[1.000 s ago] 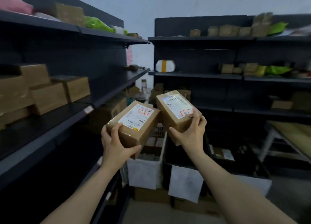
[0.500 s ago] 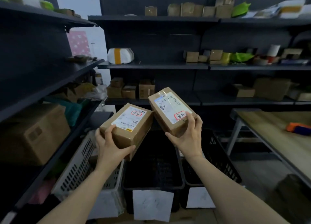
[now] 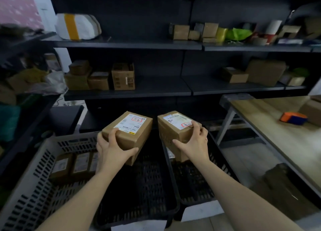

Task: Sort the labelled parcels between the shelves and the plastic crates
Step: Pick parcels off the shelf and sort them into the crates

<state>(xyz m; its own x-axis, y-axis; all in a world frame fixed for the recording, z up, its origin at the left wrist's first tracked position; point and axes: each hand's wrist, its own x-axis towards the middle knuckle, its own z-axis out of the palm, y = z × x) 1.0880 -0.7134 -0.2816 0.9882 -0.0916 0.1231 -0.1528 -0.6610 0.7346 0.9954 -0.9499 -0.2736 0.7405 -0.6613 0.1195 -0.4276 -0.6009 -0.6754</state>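
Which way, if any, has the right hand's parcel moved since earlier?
Yes, down: the parcel in the right hand is below the lower shelf, over the right black crate.

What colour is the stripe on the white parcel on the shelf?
The stripe is yellow; head view.

In dim light a dark metal shelving unit [image 3: 128,45] spans the back, with a wood-topped counter [image 3: 260,121] on grey legs to its right, pale floor [image 3: 243,159] below it and a white wall [image 3: 44,3] at its left.
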